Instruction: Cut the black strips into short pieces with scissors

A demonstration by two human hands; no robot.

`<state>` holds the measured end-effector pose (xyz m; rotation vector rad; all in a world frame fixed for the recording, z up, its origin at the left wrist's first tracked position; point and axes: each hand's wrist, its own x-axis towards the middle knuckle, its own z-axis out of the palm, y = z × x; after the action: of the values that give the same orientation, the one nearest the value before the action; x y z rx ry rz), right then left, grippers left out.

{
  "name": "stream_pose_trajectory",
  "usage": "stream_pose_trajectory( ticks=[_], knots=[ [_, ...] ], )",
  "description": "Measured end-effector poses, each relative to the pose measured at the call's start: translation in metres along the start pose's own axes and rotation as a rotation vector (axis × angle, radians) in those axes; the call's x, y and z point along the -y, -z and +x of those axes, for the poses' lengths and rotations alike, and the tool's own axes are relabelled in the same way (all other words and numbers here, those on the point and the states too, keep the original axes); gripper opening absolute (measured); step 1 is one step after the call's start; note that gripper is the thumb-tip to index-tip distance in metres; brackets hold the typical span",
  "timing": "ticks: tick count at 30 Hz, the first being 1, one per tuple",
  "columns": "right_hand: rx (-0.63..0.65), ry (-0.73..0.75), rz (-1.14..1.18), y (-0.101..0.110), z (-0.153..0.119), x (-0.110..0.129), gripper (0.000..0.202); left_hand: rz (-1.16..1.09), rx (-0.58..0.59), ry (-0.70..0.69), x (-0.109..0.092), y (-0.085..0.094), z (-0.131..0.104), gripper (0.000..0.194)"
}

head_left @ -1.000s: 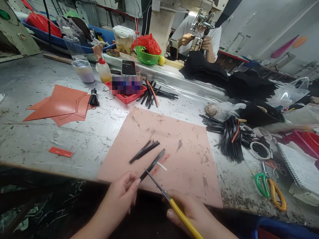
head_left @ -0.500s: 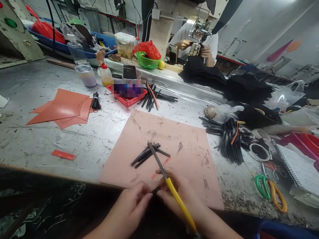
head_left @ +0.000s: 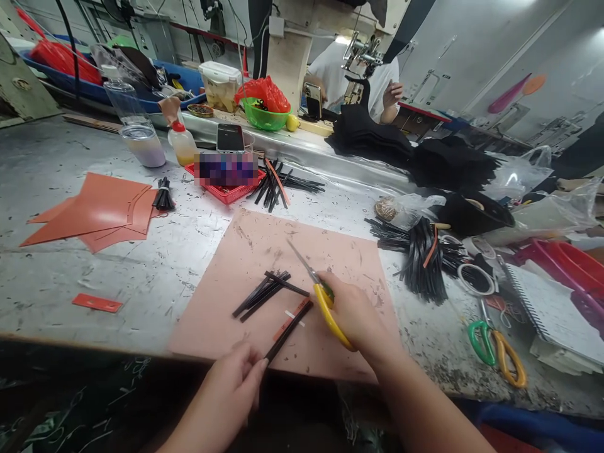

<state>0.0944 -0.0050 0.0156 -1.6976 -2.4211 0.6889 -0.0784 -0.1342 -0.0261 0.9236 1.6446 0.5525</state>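
My left hand (head_left: 233, 387) pinches the lower end of a black strip (head_left: 289, 330) at the near edge of the pink mat (head_left: 340, 251). The strip slants up to the right, beside an orange marked piece (head_left: 302, 306) with a white crosspiece. In my right hand (head_left: 358, 318) are yellow-handled scissors (head_left: 325, 311), their blades pointing up and left over the mat. The blades look closed together and apart from the strip. A small pile of black strips (head_left: 264, 294) lies on the mat, left of the scissors.
Orange sheets (head_left: 104, 204) and a tied black bundle (head_left: 163, 195) lie at left. A red basket (head_left: 229, 194) stands behind the mat. On the right are many black strips (head_left: 422, 264), green-and-orange-handled scissors (head_left: 500, 355) and a notebook (head_left: 542, 302). A person sits behind a sewing machine (head_left: 356, 63).
My right hand has moved up and right with the scissors, away from my left hand. The black strip now shows at length over the mat. The view has shifted slightly, and the person opposite has moved their hands.
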Motion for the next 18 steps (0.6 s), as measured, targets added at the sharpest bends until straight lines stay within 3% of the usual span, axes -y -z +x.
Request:
stream_pose_trajectory(
  ticks=[4, 7, 13, 18],
  knots=[
    [-0.097, -0.064, 0.113, 0.008, -0.018, -0.02, 0.04, -0.023, -0.008, 0.022, -0.006, -0.004, 0.003, 0.023],
    [-0.059, -0.044, 0.271, 0.014, -0.045, -0.033, 0.042, -0.031, -0.008, 0.02, -0.01, -0.003, 0.004, 0.025],
    [0.329, 0.074, 0.415, 0.007, -0.092, -0.038, 0.043, -0.034, -0.023, 0.011, -0.01, -0.003, 0.005, 0.027],
    [0.602, 0.192, 0.405, -0.015, -0.1, -0.033, 0.05, -0.043, -0.026, 0.005, -0.009, -0.004, 0.005, 0.025]
  ],
)
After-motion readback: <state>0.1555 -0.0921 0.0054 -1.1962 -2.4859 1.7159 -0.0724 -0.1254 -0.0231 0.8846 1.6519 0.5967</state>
